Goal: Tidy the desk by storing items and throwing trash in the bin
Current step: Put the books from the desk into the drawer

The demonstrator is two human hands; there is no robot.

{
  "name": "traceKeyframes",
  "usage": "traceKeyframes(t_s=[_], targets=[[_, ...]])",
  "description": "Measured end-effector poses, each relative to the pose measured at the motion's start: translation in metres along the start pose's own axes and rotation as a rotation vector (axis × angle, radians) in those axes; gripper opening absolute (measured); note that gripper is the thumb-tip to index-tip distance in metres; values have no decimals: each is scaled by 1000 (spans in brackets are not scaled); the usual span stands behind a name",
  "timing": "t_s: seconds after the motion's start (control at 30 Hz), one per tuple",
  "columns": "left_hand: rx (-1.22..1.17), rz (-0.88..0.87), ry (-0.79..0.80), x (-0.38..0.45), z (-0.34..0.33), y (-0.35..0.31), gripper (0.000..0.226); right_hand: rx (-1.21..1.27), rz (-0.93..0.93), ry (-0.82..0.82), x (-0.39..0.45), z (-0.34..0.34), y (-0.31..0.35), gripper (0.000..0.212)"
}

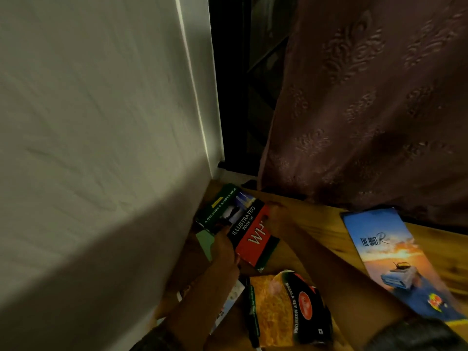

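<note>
Wall [88,148]: fills left side, meets desk [316,221] at far-left corner.
Green book [219,206]: in corner against wall, lower of two stacked.
Left hand [224,245]: at near-left edge of books, fingers curled round stack edge.
Red book [253,236]: on top of green book, tilted, cover up.
Right hand [277,219]: at red book's far-right corner, fingers blurred; grip cannot be told.
Snack packet [286,307]: near, between forearms.
Pen [252,315]: just left of packet.
Blue book [400,262]: flat on desk, right.
Curtain [367,97]: behind desk, far right.
</note>
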State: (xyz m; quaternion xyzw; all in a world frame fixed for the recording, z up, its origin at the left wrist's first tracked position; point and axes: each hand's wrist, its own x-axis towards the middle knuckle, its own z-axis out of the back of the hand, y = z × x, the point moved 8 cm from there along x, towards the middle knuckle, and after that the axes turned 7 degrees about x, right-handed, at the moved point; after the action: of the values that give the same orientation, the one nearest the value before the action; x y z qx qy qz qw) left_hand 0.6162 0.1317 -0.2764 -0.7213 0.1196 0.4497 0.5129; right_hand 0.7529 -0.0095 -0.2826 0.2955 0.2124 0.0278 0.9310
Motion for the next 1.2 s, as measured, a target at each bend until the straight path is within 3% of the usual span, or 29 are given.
traceKeyframes(t_s=[0.27,0.47,0.6,0.7,0.73,0.93,1.1,1.2], targets=[[-44,75,57,25,-12,2,39,-247,-223,14,26,-16,-17,53],[135,94,-6,37,10,4,20,80,-346,-50,41,-9,-45,48],[197,84,-25,37,23,-3,31,308,-297,-69,66,-19,-84,56],[149,60,72,20,16,-10,24,386,-229,-132,12,15,-42,20],[122,45,98,11,13,-14,24,391,-212,-171,1,23,-40,19],[275,-114,67,-7,18,-4,15,438,-257,-332,-92,49,-72,27],[329,-254,151,-58,1,34,20,496,-266,-442,-197,53,-133,30],[516,-309,239,-87,-7,76,16,546,-253,-490,-262,39,-180,30]])
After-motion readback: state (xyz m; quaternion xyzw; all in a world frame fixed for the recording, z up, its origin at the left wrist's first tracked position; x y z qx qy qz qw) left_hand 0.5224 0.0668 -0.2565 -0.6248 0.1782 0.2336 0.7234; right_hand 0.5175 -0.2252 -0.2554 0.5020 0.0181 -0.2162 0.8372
